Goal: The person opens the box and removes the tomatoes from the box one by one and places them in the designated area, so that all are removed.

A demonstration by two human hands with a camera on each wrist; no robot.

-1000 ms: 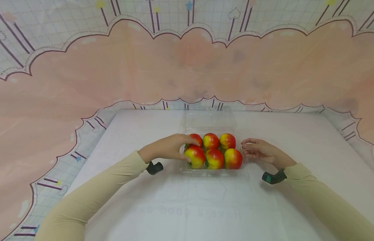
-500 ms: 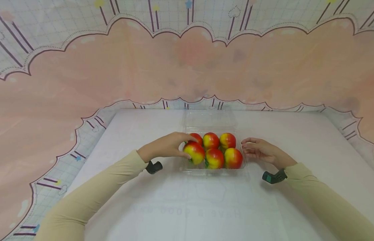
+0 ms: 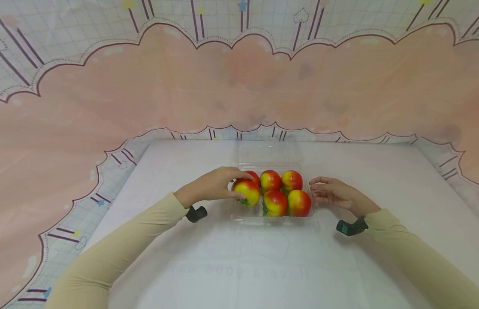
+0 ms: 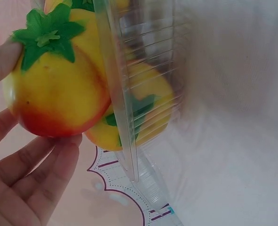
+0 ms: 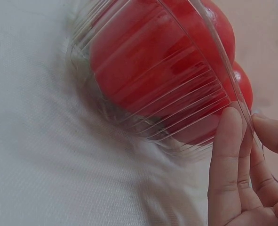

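My left hand (image 3: 214, 184) grips a red-and-yellow imitation fruit (image 4: 59, 99) with a green, star-shaped leafy cap. In the left wrist view the thumb lies near the cap and the fingers sit under the red end. This fruit hangs over the left end of a clear plastic clamshell box (image 3: 275, 219), raised above its rim. Several similar fruits (image 3: 275, 203) stand inside the box in two rows; the held one partly covers the back left fruit. At the box's right end my right hand (image 3: 337, 195) pinches the rim, thumb and fingers on opposite sides.
The box's clear lid (image 3: 268, 153) lies folded back toward the far edge of the white-covered table (image 3: 208, 257). Behind and at the sides hangs a peach-coloured patterned cloth (image 3: 239, 86). Each wrist wears a small black camera (image 3: 351, 226).
The held fruit has risen out of the box's front left place and shifted slightly back and left, tilting so its cap points downward. My right hand has stayed at the rim.
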